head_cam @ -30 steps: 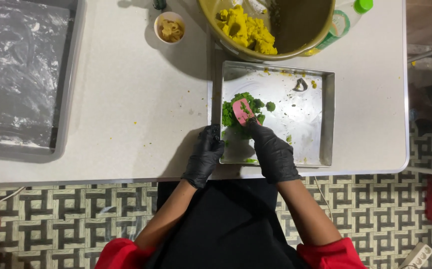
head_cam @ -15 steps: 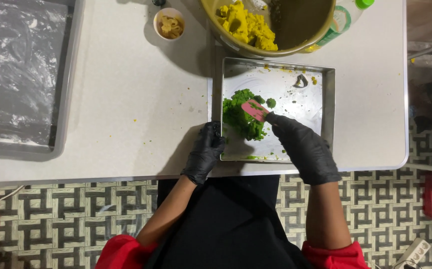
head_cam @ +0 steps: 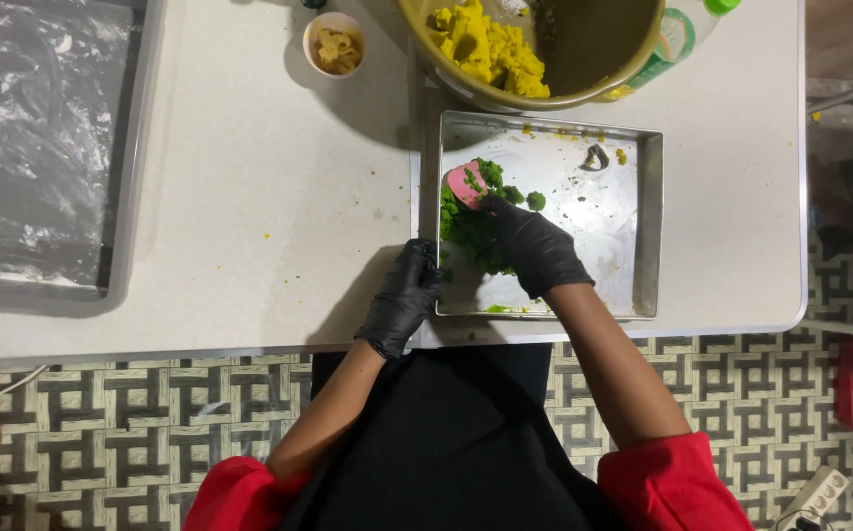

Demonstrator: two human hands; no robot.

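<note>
Right hand (head_cam: 535,251) grips pink scraper (head_cam: 466,183) in green dough (head_cam: 471,226); dough likely soft, sticky. Left hand (head_cam: 405,300) fingers clasp steel tray (head_cam: 648,226) rim.

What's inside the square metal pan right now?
The metal pan holds a clump of green dough, worked by the right hand with a pink scraper, plus scattered crumbs and smears. Any dough under that hand is hidden. The left hand grips the pan's edge.
</note>
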